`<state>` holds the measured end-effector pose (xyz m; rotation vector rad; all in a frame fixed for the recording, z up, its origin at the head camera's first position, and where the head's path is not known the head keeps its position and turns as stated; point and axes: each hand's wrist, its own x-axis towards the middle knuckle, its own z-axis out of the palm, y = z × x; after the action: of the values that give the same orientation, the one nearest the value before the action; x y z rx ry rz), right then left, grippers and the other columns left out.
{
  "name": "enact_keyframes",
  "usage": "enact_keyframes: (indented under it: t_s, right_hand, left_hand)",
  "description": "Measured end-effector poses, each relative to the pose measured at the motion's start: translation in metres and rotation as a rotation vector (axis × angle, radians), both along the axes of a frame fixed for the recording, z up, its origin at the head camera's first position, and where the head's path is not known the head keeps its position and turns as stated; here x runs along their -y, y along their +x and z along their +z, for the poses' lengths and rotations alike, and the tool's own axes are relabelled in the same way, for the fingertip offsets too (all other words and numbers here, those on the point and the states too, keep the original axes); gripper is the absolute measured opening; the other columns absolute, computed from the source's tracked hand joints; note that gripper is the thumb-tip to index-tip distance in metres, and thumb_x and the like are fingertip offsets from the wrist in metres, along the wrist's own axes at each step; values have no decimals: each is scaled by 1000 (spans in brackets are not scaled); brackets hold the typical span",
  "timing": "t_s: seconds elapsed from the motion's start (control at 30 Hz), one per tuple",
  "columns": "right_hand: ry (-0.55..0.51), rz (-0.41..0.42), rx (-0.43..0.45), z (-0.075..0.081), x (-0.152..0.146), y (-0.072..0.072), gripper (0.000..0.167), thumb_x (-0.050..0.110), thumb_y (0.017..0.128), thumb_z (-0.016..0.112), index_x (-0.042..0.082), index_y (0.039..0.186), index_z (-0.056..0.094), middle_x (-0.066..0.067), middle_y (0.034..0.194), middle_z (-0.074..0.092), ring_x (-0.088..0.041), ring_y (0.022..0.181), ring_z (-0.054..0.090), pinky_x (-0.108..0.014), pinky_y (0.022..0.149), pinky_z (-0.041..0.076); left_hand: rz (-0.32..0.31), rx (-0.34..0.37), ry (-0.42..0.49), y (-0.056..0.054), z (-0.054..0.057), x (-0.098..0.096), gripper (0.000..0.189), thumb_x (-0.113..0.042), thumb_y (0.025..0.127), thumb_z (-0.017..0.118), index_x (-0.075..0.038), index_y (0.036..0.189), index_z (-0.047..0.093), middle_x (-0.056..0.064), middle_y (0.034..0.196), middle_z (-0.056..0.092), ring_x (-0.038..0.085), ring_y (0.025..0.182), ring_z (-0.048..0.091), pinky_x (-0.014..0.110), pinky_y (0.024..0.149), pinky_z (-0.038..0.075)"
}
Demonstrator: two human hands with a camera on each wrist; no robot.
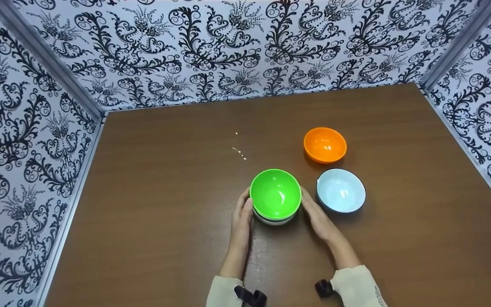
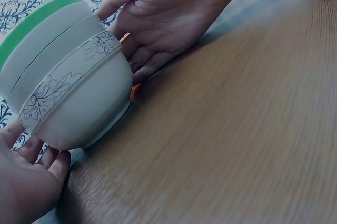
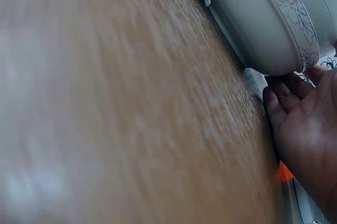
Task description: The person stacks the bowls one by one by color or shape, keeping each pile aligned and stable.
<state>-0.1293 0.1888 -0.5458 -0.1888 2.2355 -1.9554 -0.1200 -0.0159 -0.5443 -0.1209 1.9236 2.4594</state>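
Note:
A stack of bowls stands on the table between my two hands. On top is a bright green bowl (image 1: 275, 194). Beneath it, the left wrist view shows plain pale walls, then a white bowl with a leaf-pattern band (image 2: 100, 97) at the bottom. My left hand (image 1: 242, 215) holds the stack's left side, its fingertips low on the patterned bowl. From the right, my right hand (image 1: 319, 217) cups the opposite side, with its thumb up near the upper bowls and its fingers by the base. The inside of the lower bowls is hidden by the green one.
Right of the stack sits a light blue bowl (image 1: 341, 190), close to my right hand. Behind it is an orange bowl (image 1: 325, 145). Small white marks (image 1: 239, 152) show on the brown table (image 1: 156, 192). Patterned panels (image 1: 228, 51) wall the back and both sides.

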Motion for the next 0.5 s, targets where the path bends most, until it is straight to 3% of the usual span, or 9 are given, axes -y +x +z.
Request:
enact_keyframes:
  t_s: [0.07, 0.17, 0.23, 0.33, 0.5]
  right_hand:
    - [-38, -1, 11, 0, -1, 0, 53, 17, 108, 26, -10, 154, 21, -27, 162, 21, -31, 151, 22, -35, 124, 19]
    - [-120, 3, 31, 2, -3, -1, 52, 17, 108, 26, -8, 154, 21, -25, 162, 22, -8, 144, 33, -14, 114, 28]
    - [-172, 17, 33, 5, -4, -1, 52, 17, 108, 25, -6, 155, 20, -23, 163, 21, 5, 138, 35, -8, 110, 30]
    - [-169, 29, 21, 13, -4, -1, 52, 20, 109, 25, 0, 157, 21, -16, 165, 21, 9, 138, 34, -15, 116, 28]
    - [-100, 43, -54, 30, -5, 1, 52, 22, 108, 25, 5, 157, 24, -13, 164, 24, -16, 149, 23, -50, 126, 12]
  left_hand:
    - [6, 4, -2, 0, 0, 0, 53, -24, 102, 42, 3, 147, 42, 22, 153, 44, 32, 142, 42, 40, 115, 37]
    - [14, 9, -2, 1, 0, 0, 52, -23, 102, 43, 3, 146, 43, 22, 152, 45, 31, 141, 44, 39, 115, 38]
    - [12, 14, 5, 0, 0, 0, 51, -23, 102, 43, 4, 146, 43, 22, 152, 45, 31, 141, 44, 38, 115, 39]
    - [9, 9, 6, 0, 0, 0, 51, -23, 103, 43, 4, 146, 43, 23, 151, 45, 32, 141, 44, 37, 114, 40]
    - [18, 7, 7, -1, 3, 0, 51, -22, 102, 44, 5, 145, 44, 23, 150, 46, 31, 139, 46, 34, 112, 41]
